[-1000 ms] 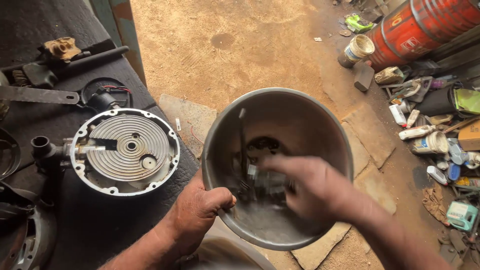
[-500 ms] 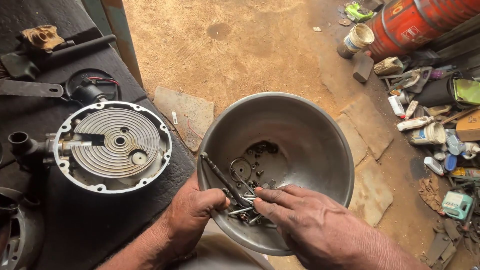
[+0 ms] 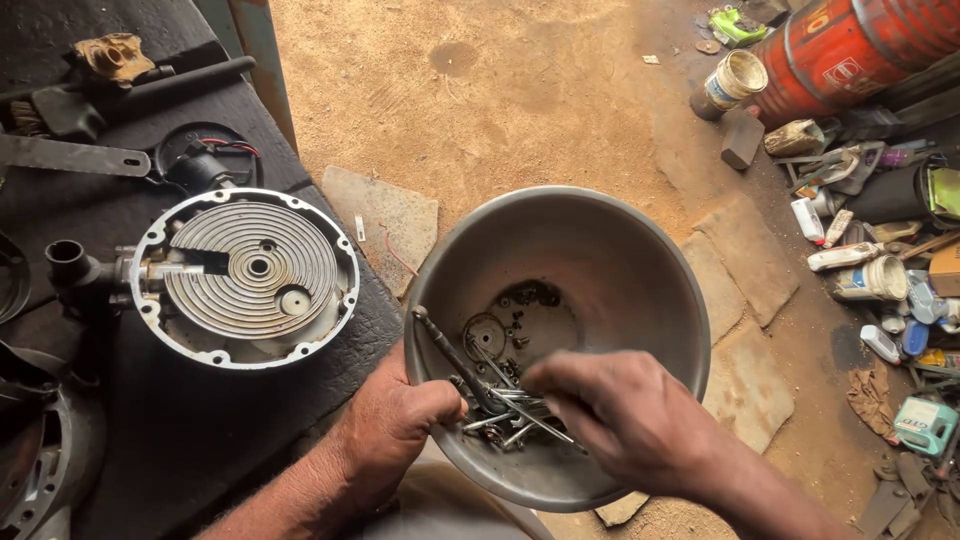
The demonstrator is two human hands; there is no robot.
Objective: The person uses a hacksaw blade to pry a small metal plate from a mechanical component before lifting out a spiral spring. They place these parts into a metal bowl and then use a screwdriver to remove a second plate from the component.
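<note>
Left hand [image 3: 395, 425] gripped the rim of the round steel bowl [image 3: 600, 270]: rigid, light, slick. Right hand [image 3: 625, 420] pinched among loose oily bolts [image 3: 505, 405]; small, slippery.

A single view is given, taken from a head-worn camera aimed steeply downward and slightly forward. The hands are seen at close range in the lower half of the frame: the left hand [image 3: 395, 425] on the near rim of a metal bowl [image 3: 640, 270], the right hand [image 3: 625, 425] just beside it, inside the bowl. To the left of the left hand a dark workbench [image 3: 190, 430] is included; beyond and to the right of the right hand, a sandy floor [image 3: 520, 110] is seen from farther off.
</note>
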